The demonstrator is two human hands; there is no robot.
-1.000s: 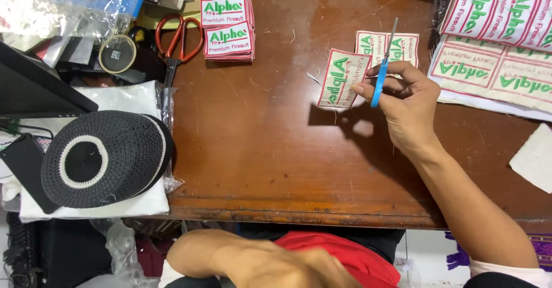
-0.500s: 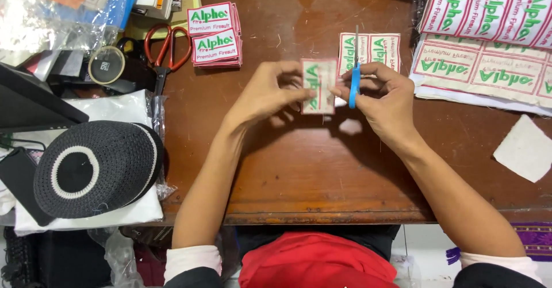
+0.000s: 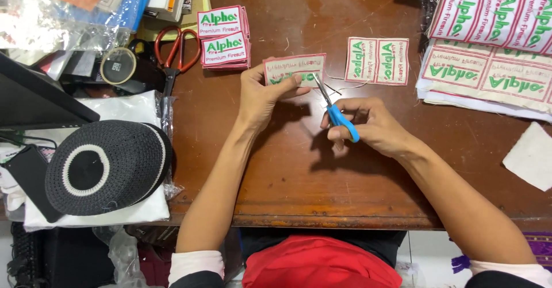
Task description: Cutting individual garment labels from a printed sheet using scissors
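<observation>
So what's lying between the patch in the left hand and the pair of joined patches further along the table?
In the head view, only thin loose threads and bare wooden table lie between the held patch and the joined patches.

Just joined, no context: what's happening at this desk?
A person at a brown wooden desk holds a rectangular embroidered patch with red border and green lettering in the left hand. The right hand holds small blue-handled thread snips, their tip at the patch's right edge. A joined pair of patches lies beyond, uncut patch sheets to the right, a stack of cut patches and red-handled scissors to the left.
</observation>
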